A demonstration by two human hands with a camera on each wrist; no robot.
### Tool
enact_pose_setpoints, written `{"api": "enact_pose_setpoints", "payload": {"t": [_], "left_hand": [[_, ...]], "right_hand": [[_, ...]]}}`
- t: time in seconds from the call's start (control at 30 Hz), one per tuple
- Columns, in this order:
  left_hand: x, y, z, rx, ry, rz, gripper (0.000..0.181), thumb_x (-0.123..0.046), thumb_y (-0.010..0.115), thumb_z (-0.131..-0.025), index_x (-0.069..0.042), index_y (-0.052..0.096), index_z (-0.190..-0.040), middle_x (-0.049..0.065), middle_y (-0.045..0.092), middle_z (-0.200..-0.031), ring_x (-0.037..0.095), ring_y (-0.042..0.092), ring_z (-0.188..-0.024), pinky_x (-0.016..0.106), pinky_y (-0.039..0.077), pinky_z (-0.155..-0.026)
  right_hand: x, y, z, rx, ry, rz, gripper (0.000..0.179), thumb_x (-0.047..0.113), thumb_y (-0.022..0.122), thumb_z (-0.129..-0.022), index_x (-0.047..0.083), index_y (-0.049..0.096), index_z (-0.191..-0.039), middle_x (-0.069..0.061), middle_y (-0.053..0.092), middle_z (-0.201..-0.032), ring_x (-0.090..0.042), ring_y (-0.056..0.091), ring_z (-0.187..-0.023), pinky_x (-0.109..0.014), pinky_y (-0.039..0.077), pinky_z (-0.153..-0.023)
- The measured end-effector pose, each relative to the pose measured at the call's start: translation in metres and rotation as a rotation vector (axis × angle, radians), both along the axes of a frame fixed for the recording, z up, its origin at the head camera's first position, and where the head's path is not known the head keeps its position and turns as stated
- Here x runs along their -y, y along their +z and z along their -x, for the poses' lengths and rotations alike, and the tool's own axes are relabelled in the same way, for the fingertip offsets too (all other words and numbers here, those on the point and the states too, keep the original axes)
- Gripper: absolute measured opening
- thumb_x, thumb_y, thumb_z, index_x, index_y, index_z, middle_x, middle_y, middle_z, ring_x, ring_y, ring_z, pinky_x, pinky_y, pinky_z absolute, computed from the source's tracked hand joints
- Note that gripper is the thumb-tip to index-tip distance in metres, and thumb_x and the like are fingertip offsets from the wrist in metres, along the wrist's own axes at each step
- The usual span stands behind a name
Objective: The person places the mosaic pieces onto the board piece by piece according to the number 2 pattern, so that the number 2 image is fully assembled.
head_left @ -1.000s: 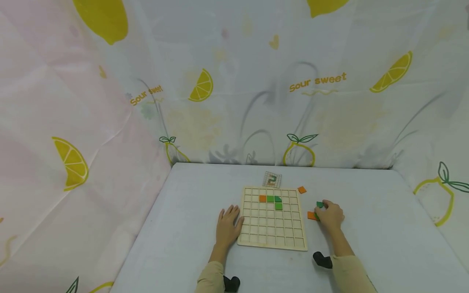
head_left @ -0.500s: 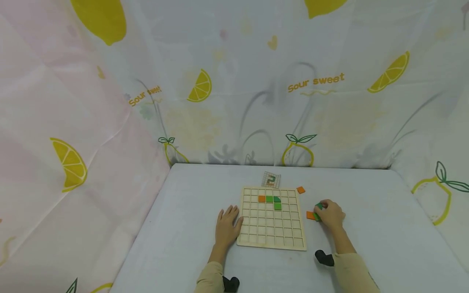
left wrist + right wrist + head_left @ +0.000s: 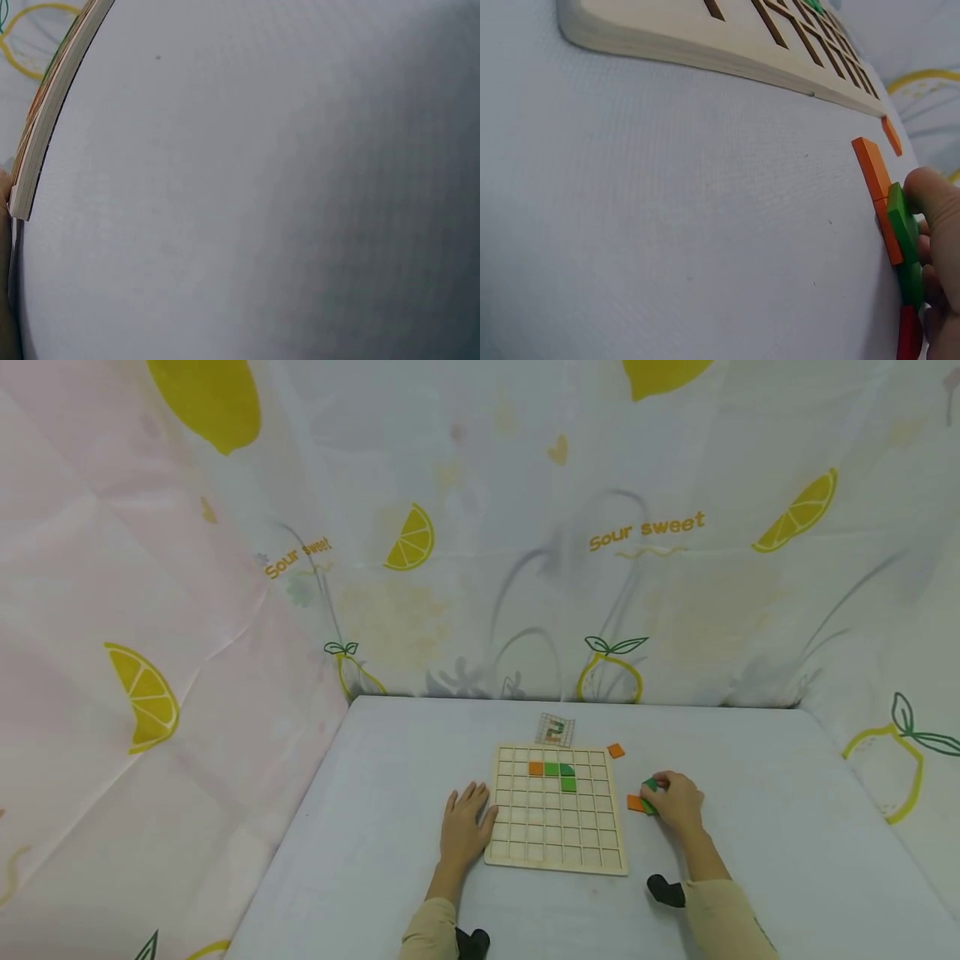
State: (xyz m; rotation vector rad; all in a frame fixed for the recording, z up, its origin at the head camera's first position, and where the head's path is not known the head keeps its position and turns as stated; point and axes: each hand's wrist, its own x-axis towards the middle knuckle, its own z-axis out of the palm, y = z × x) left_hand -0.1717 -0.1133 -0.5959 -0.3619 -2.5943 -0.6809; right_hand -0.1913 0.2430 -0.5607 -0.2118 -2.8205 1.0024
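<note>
Meanwhile, the right hand [image 3: 678,802] pinched a flat green tile [image 3: 902,225] beside orange rectangular tiles [image 3: 870,169] on the white desk [image 3: 375,827], right of the pale wooden grid board [image 3: 554,817]; the left hand [image 3: 467,828], fingers straight, lay at its left edge. Lifting the green tile without nudging the others likely mattered most.

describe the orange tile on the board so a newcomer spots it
Find the wooden grid board on the white table. Near its far edge, three coloured tiles sit side by side. The leftmost is the orange tile, the board's only tile that isn't green.
</note>
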Motion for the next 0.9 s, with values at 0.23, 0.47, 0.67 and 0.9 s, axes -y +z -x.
{"api": "enact_pose_setpoints", "payload": {"t": [0.23, 0.47, 0.67, 0.9], "left_hand": [[0.0, -0.001, 0.001, -0.017, 0.0, 0.002, 0.036, -0.023, 0.065, -0.086, 0.0, 0.066, -0.113, 0.012, 0.065, -0.119, 0.031, 0.056, -0.116, 0.054, 0.035, -0.104], [0.0, -0.001, 0.001, -0.008, -0.001, -0.004, 0.036, -0.023, 0.065, -0.086, -0.001, 0.066, -0.114, 0.012, 0.064, -0.12, 0.03, 0.056, -0.118, 0.054, 0.034, -0.105], [0.0, -0.001, 0.0, -0.001, -0.001, -0.003, 0.035, -0.023, 0.065, -0.086, -0.001, 0.066, -0.113, 0.012, 0.064, -0.12, 0.03, 0.056, -0.117, 0.054, 0.034, -0.105], [0.0, -0.001, 0.001, -0.004, 0.0, -0.008, 0.035, -0.023, 0.066, -0.086, -0.001, 0.066, -0.113, 0.012, 0.064, -0.12, 0.03, 0.056, -0.117, 0.054, 0.035, -0.105]], "right_hand": [[-0.001, -0.001, 0.002, 0.01, 0.04, -0.03, 0.036, 0.018, 0.063, -0.08, -0.007, 0.062, -0.105, -0.021, 0.064, -0.09, -0.037, 0.057, -0.085, -0.051, 0.037, -0.072], [-0.009, 0.007, 0.003, 0.098, 0.184, -0.028, 0.04, 0.016, 0.064, -0.083, -0.003, 0.058, -0.117, -0.015, 0.062, -0.092, -0.031, 0.055, -0.083, -0.047, 0.035, -0.068], [-0.015, 0.008, 0.003, 0.1, 0.247, -0.013, 0.029, 0.009, 0.064, -0.086, -0.003, 0.062, -0.112, -0.007, 0.058, -0.084, -0.021, 0.05, -0.075, -0.039, 0.033, -0.065], [-0.009, 0.001, -0.001, 0.02, 0.146, -0.023, 0.033, 0.013, 0.066, -0.084, -0.009, 0.061, -0.109, -0.027, 0.057, -0.1, -0.036, 0.055, -0.087, -0.053, 0.041, -0.073]]}}
